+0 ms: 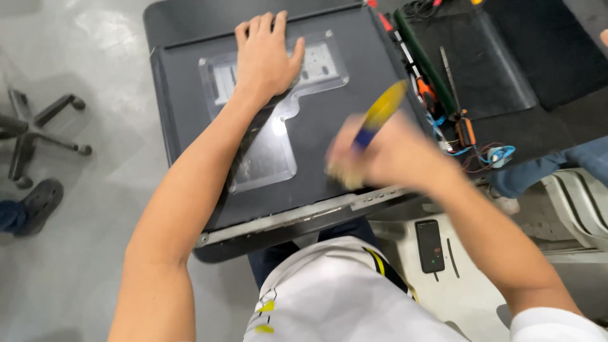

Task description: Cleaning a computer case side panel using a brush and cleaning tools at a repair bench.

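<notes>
while left hand (266,57) presses panel (329,126), right hand (380,155) grips screwdriver (380,114).

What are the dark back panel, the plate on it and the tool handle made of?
Back panel: probably matte black plastic or painted sheet, dull with little glare. Plate under the left hand: likely bare sheet metal, grey with a bright reflection. Tool handle in the right hand: seemingly yellow and blue plastic, though blurred.
</notes>
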